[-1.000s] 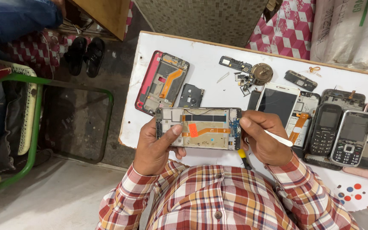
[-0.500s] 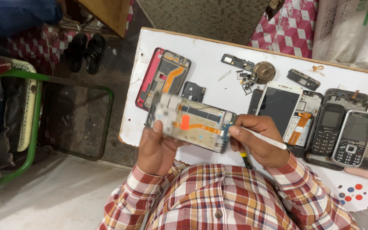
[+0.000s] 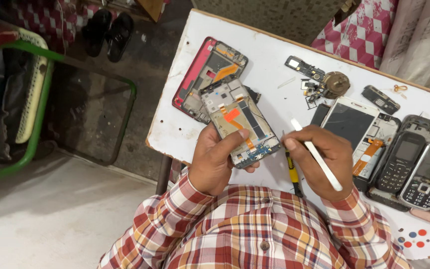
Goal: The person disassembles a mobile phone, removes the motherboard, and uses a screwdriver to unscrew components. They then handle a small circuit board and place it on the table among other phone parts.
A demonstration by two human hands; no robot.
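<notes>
My left hand [image 3: 216,160] grips an opened smartphone frame [image 3: 238,121] with its circuit side up, an orange flex strip and a small board at its lower end; the frame points away from me, over the table's near left part. My right hand [image 3: 322,159] holds a thin white stick tool [image 3: 316,154] like a pen, a little to the right of the frame and not touching it. A yellow-and-black screwdriver [image 3: 291,172] lies on the white table [image 3: 269,65] between my hands.
A red-rimmed phone housing [image 3: 202,74] lies at the table's far left. Small parts and a round brass piece [image 3: 335,83] sit at the back. A cracked white phone [image 3: 350,122] and two keypad phones [image 3: 414,167] lie at right. A green metal chair frame [image 3: 41,99] stands left.
My left hand has turned the phone frame from lying crosswise to pointing away from me. My right hand has come off the frame and moved right with the white tool.
</notes>
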